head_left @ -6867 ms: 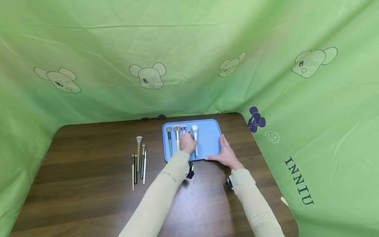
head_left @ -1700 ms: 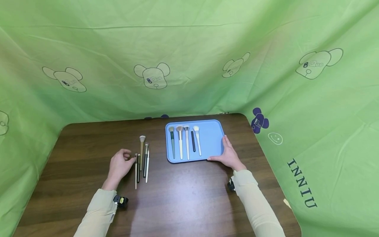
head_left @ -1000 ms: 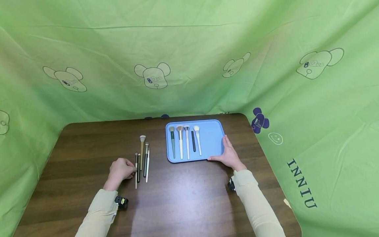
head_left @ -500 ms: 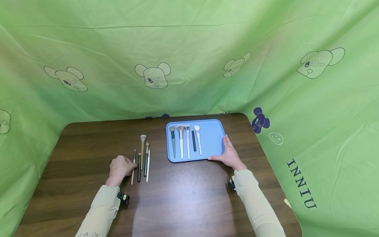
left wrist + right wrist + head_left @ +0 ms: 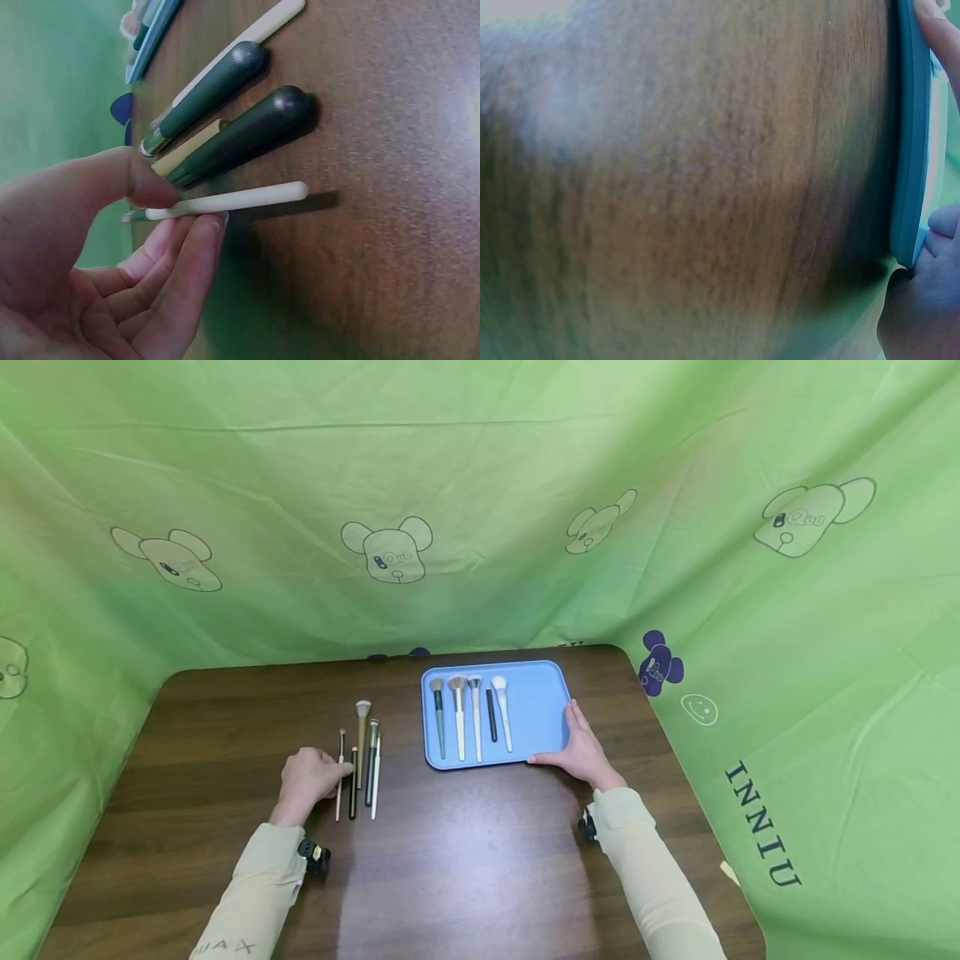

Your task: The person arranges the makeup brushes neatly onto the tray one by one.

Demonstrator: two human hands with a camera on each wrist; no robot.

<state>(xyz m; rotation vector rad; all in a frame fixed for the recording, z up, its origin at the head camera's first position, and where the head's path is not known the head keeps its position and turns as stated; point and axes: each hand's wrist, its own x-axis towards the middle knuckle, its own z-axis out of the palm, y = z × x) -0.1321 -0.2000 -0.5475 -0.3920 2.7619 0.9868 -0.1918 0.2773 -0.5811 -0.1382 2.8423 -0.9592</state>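
In the head view my left hand (image 5: 309,778) is at the left group of makeup brushes. Its thumb and fingers pinch a slim makeup brush with a pale handle (image 5: 247,199); in the left wrist view the handle's shadow falls on the table beside it. Close by lie a short black-handled brush (image 5: 353,793), a tan-handled brush (image 5: 362,735), a dark-handled brush (image 5: 371,764) and a thin white brush (image 5: 377,781). My right hand (image 5: 579,752) rests against the blue tray's (image 5: 540,693) near right corner, fingers straight along the side, thumb at the front edge.
Several makeup brushes lie side by side in the tray's left half, among them a green-handled brush (image 5: 438,718), a short black stick (image 5: 491,714) and a white brush (image 5: 502,710). A green printed curtain (image 5: 480,610) hangs behind and beside the wooden table (image 5: 450,877).
My left hand has come back from the tray, where a short black stick now shows, and taken the slim pale brush, moving it slightly up and away. My right hand has stayed at the tray corner.
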